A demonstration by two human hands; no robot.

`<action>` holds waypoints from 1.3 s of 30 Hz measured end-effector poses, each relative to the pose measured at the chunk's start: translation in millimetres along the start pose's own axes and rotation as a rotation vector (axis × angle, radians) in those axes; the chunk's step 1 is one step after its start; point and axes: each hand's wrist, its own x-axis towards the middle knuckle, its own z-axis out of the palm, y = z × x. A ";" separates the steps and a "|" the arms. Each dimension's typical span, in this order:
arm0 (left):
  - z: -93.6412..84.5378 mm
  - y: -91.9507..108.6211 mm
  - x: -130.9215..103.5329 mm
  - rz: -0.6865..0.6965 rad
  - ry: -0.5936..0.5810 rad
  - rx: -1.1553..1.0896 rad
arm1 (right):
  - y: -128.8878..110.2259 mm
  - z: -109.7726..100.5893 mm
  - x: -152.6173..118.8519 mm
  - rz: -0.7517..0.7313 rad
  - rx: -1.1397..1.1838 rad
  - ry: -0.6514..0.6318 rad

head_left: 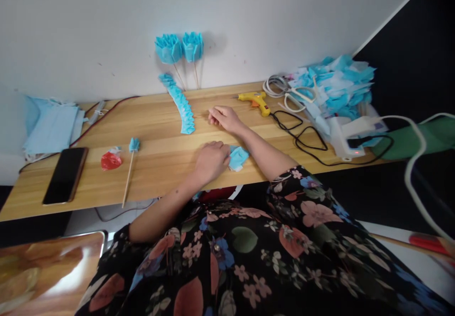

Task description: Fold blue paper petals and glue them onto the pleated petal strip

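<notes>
My left hand (212, 160) rests low over the table's front part, its fingers curled at the edge of a small blue and white piece of thin fabric (239, 157). Farther back, my right hand (225, 118) is closed with the fingertips together; whatever they may hold is hidden. Just left of it lies a curved row of folded blue petals (182, 107). A stick with a small blue bud (134, 145) lies farther left. Two finished blue flowers (168, 48) on thin sticks lean against the wall.
A yellow glue gun (256, 100) with a black cord lies right of my right hand. Beyond it are white-handled scissors (302, 95), a heap of blue fabric (337, 86) and a power strip (346, 138). Leftward are a phone (66, 176), a red wrapper (111, 161) and face masks (53, 126).
</notes>
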 end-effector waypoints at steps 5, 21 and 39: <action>-33.8 -49.4 5.3 -0.090 -0.064 -0.266 | -3.9 -0.4 -0.4 0.019 0.028 0.010; -23.1 -101.4 21.3 -0.275 0.396 -0.632 | -10.6 -14.7 -4.5 0.188 0.334 -0.166; -23.4 -97.3 14.4 0.074 0.516 -0.293 | -3.5 -10.1 3.0 0.180 0.355 -0.010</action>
